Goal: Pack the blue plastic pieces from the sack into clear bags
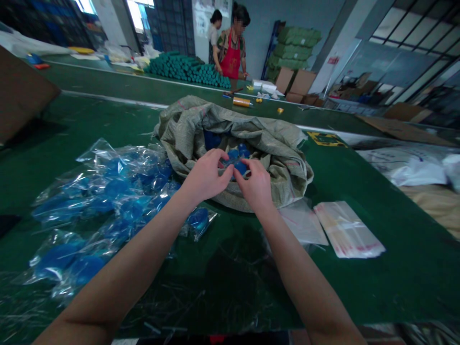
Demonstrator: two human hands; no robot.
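Note:
My left hand (209,176) and my right hand (256,186) meet over the mouth of a grey-green woven sack (287,179). Between their curled fingertips is a shiny blue round piece (240,167), its shape partly hidden by the fingers. More blue pieces (212,139) lie inside the sack behind my hands. To the left, beside and under my left forearm, spreads a heap of blue pieces in clear plastic bags (117,189). One bagged blue piece (198,218) lies just below my left wrist.
Right of the sack lie a stack of clear plastic bags (347,230) and some loose clear film (302,223). Beyond are a pile of green rolls (187,68), an orange cylinder (242,102) and two people (232,57). A cardboard piece (25,96) stands far left.

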